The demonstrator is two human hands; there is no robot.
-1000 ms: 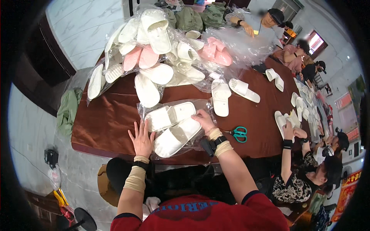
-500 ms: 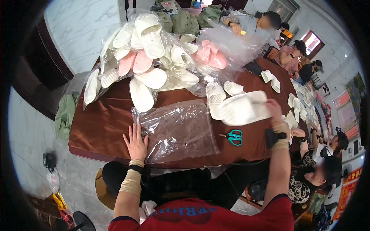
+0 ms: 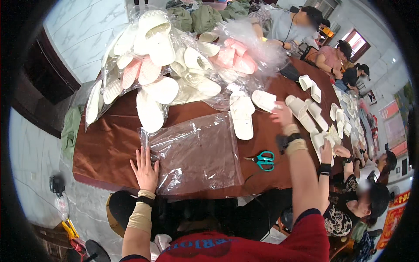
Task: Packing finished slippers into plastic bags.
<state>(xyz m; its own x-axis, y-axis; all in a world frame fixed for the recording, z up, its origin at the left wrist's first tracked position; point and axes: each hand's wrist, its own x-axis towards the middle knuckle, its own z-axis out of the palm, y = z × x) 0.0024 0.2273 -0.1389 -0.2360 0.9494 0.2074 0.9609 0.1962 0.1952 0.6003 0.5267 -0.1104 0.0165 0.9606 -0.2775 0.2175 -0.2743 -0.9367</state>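
My left hand (image 3: pixel 146 170) lies flat with its fingers spread, on the left edge of a flat clear plastic bag (image 3: pixel 198 150). My right hand (image 3: pixel 283 114) reaches over the table, slightly blurred, with its fingers apart. Its fingertips are at the near end of a white slipper (image 3: pixel 264 101); whether they touch it I cannot make out. Just right of that hand lies a pair of white slippers (image 3: pixel 301 112). More white slippers (image 3: pixel 241 118) lie overlapped beside the bag. Teal-handled scissors (image 3: pixel 265 160) rest to the right of the bag.
Bagged white slippers (image 3: pixel 153 107) and pink slippers (image 3: pixel 235 56) are heaped along the far left of the brown-covered table (image 3: pixel 102 148). A co-worker (image 3: pixel 288 28) stands across, handling clear plastic. Another person (image 3: pixel 349 203) sits at the right, a hand (image 3: pixel 326 153) near more slippers.
The white slipper that was in my right hand has left it. That hand has moved left and farther away. White slippers now lie to its right, and my left hand stays on the bag.
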